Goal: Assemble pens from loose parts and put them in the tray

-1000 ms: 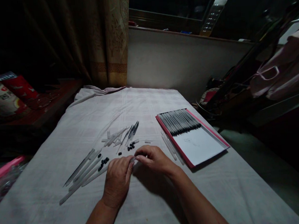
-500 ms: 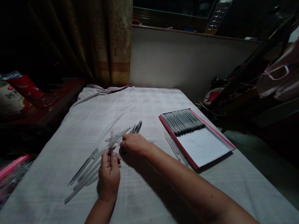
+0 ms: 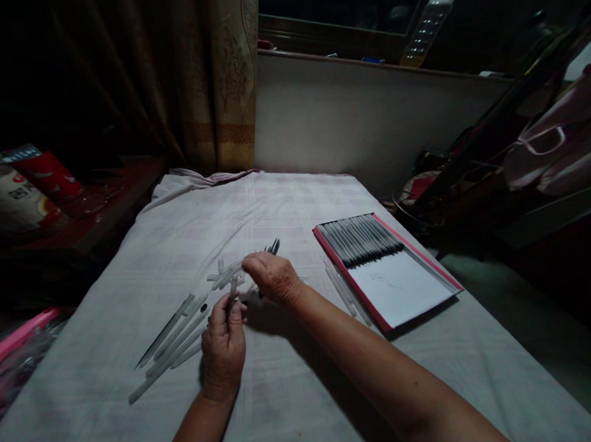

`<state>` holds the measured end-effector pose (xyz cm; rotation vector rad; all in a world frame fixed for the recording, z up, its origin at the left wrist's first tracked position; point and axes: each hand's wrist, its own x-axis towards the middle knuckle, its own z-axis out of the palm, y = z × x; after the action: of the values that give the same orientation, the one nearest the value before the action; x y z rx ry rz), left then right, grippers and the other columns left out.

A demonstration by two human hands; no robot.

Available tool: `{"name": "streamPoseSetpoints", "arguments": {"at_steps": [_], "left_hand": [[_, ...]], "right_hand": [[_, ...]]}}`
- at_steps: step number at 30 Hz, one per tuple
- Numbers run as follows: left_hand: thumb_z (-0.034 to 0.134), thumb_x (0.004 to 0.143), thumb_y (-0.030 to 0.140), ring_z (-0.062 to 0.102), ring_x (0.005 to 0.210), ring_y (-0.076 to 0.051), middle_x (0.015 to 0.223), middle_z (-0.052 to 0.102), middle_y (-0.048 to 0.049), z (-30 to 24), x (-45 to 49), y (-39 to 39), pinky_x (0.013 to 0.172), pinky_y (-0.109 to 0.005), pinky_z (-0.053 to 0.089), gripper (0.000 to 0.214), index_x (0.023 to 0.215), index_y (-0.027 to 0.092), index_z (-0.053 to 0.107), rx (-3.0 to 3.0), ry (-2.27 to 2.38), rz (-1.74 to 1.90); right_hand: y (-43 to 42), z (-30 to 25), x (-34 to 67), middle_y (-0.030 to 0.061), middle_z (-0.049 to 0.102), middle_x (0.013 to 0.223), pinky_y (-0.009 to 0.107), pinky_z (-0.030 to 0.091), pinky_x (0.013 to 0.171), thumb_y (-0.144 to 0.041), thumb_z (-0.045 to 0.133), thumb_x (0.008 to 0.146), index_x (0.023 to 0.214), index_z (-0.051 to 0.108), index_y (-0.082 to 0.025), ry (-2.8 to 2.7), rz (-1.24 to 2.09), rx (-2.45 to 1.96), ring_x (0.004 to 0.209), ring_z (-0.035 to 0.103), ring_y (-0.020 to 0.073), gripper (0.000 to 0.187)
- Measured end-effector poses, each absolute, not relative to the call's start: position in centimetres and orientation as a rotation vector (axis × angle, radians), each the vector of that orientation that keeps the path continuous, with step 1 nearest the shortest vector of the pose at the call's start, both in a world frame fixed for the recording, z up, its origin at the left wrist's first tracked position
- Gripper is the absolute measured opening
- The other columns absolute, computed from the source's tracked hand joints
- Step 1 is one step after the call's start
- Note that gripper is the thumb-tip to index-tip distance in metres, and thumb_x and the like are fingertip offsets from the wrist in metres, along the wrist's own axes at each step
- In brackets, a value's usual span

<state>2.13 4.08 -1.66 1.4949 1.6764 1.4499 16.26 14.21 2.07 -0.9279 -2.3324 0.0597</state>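
My left hand (image 3: pixel 224 349) is closed around a translucent pen barrel (image 3: pixel 233 288), whose pale end stands up above the thumb. A small dark bit shows beside those fingers. Just beyond, my right hand (image 3: pixel 273 277) has its fingers pinched together, and whatever they hold is hidden. Behind it lie several dark pointed pen refills (image 3: pixel 276 246). Short clear pen caps (image 3: pixel 223 273) are heaped between the two hands. To the left of my left hand, several loose pen barrels (image 3: pixel 171 352) lie side by side on the cloth.
A red-edged box (image 3: pixel 405 307) at the right holds a row of black-ended pens (image 3: pixel 361 238). Clear tubes (image 3: pixel 340 288) lie along its left side. A pale checked cloth (image 3: pixel 295 208) covers the table. At the far left are a pink-handled item (image 3: pixel 17 338) and a jar (image 3: pixel 14 198).
My left hand has shifted slightly right and its pen barrel now leans right. My right hand has risen and turned at the wrist. A standing clear cap now shows left of the barrel.
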Motion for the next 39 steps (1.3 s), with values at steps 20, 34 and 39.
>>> {"name": "streamPoseSetpoints", "arguments": {"at_steps": [20,34,39], "left_hand": [[0.05,0.098,0.034,0.071,0.086,-0.016,0.093,0.074,-0.0052,-1.2,2.7,3.9,0.075,-0.024,0.055,0.028,0.11,0.018,0.069,2.106,1.57,1.264],[0.051,0.096,0.031,0.07,0.091,-0.019,0.098,0.074,-0.006,-1.3,2.6,3.9,0.084,-0.03,0.056,0.026,0.11,0.02,0.069,2.036,1.553,1.318],[0.052,0.095,0.03,0.07,0.094,-0.019,0.101,0.074,-0.0061,-1.4,2.6,3.9,0.087,-0.031,0.056,0.025,0.111,0.021,0.069,2.023,1.526,1.319]], "right_hand": [[8.8,1.5,20.9,-0.0011,0.06,0.062,0.018,0.031,0.045,-0.057,0.079,0.063,0.076,0.071,-0.016,-0.818,1.517,-1.055,0.05,0.048,0.0063,0.043],[8.1,4.9,24.0,0.0091,0.075,0.106,0.022,0.044,0.053,-0.035,0.074,0.075,0.106,0.065,-0.022,-1.247,1.461,-0.999,0.087,0.069,0.0196,0.035],[7.6,6.0,24.0,0.003,0.07,0.065,0.021,0.035,0.045,-0.059,0.065,0.082,0.086,0.062,-0.02,-1.13,1.33,-0.984,0.052,0.058,0.0127,0.039]]}}
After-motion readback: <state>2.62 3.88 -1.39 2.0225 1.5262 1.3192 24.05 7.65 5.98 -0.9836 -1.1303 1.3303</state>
